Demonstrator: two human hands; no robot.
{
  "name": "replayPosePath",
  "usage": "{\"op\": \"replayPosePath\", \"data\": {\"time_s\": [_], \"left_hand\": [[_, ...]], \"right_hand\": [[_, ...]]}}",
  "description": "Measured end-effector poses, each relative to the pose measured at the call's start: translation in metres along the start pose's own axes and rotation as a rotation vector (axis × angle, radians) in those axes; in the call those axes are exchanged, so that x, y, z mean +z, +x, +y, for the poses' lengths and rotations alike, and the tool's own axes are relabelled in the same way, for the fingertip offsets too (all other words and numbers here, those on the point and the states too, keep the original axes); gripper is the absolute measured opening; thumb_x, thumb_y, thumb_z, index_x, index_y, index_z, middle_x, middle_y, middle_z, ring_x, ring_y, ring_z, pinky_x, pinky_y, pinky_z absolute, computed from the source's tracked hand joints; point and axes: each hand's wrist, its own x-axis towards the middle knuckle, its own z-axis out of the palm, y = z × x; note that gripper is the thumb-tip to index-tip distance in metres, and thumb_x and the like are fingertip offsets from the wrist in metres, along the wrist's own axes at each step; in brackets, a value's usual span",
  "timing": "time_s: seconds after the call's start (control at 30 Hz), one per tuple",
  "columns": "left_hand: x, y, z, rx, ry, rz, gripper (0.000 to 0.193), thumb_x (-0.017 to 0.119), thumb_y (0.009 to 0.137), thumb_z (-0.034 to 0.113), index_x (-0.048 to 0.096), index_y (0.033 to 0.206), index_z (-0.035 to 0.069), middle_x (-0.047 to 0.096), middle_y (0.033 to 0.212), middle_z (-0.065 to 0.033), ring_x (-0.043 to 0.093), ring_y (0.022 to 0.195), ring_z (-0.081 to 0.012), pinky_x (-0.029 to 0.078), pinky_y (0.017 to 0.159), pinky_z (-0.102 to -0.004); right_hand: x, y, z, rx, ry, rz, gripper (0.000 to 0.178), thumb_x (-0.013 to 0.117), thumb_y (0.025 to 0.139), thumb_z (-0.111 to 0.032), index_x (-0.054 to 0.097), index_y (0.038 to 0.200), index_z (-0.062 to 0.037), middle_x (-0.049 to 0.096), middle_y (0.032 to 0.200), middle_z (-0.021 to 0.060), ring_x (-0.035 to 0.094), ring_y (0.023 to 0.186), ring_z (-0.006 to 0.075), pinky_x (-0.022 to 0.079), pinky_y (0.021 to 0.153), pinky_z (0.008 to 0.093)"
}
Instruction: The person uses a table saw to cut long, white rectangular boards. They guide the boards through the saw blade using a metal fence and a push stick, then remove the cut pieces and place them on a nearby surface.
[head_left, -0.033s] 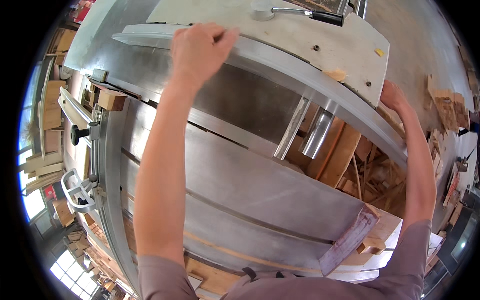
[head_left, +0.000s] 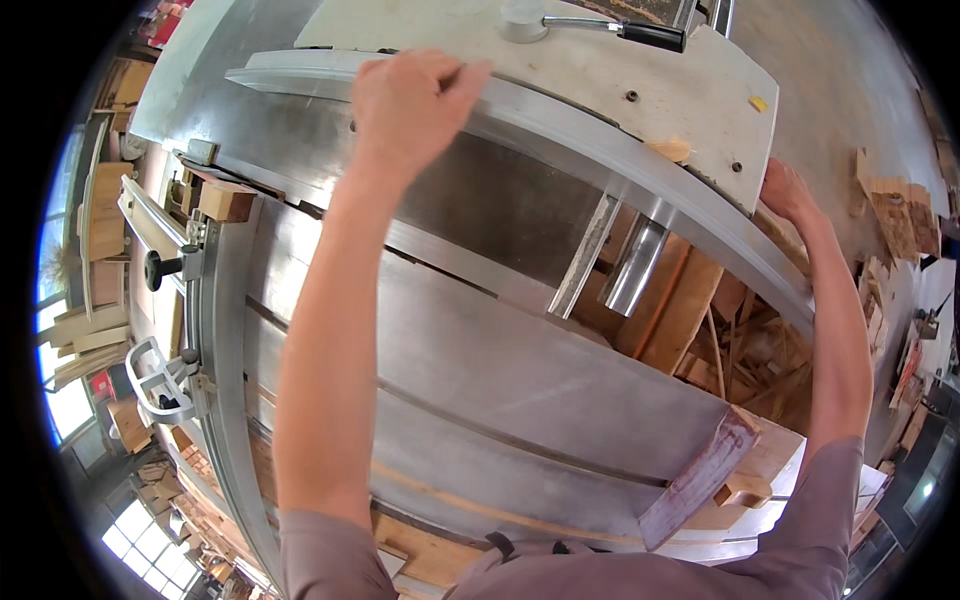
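Note:
A long grey metal fence [head_left: 570,128] spans the steel saw table [head_left: 500,350], bending across the upper view. My left hand [head_left: 415,110] is closed at the fence's upper edge, thumb sticking out to the right. Whatever its curled fingers hold, if anything, is hidden. Behind the fence lies a pale plate [head_left: 600,75] with a black-handled lever [head_left: 650,36]. My right hand [head_left: 787,190] is at the plate's right corner, its fingers mostly hidden by the edge. A shiny metal bar [head_left: 637,265] sticks out from beneath the fence.
A reddish wooden board [head_left: 700,480] rests at the table's near right, beside a small wood block [head_left: 743,491]. Offcuts [head_left: 770,345] pile up below the table's right edge. On the left stand a sliding rail [head_left: 222,400], a black knob [head_left: 160,269] and another block [head_left: 227,200].
My left hand and forearm have shifted slightly to the right along the fence. My right hand and the fence look unmoved.

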Motion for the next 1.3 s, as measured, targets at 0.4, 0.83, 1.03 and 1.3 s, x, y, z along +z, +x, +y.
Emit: {"op": "replayPosePath", "data": {"time_s": [0.4,0.83,1.03,1.3], "left_hand": [[0.015,-0.01,0.018,0.085,0.014,0.053,0.041,0.073,0.09,0.029,0.057,0.059,0.007,0.053,0.06,0.0011,0.055,0.069,-0.0213,0.038,0.081,-0.0378],[0.005,-0.043,0.03,0.084,0.009,0.135,0.036,0.074,0.081,0.015,0.05,0.055,0.009,0.048,0.058,0.0035,0.05,0.065,-0.0178,0.035,0.075,-0.0352],[-0.002,-0.059,0.03,0.079,0.0,0.148,0.039,0.073,0.077,0.01,0.042,0.054,0.009,0.043,0.056,0.0028,0.047,0.062,-0.0176,0.033,0.072,-0.0354],[-0.007,-0.069,0.034,0.081,-0.007,0.163,0.039,0.071,0.077,0.008,0.039,0.055,0.008,0.041,0.057,0.0015,0.046,0.062,-0.0183,0.031,0.071,-0.0354]], "right_hand": [[-0.047,-0.034,-0.014,-0.095,-0.253,0.217,0.035,0.065,0.094,-0.037,0.074,0.087,-0.0045,0.073,0.09,0.0211,0.07,0.09,0.0396,0.057,0.079,0.0501],[-0.035,-0.065,-0.031,-0.047,-0.205,0.25,0.04,0.067,0.094,-0.042,0.076,0.084,-0.0043,0.074,0.088,0.021,0.071,0.088,0.0393,0.057,0.08,0.0487],[-0.029,-0.083,-0.04,-0.035,-0.175,0.237,0.04,0.068,0.094,-0.043,0.076,0.083,-0.0045,0.073,0.086,0.0206,0.072,0.087,0.0388,0.057,0.078,0.0493],[-0.025,-0.094,-0.042,-0.052,-0.192,0.249,0.039,0.069,0.093,-0.041,0.075,0.081,-0.0038,0.072,0.082,0.021,0.072,0.083,0.0396,0.057,0.075,0.0491]]}}
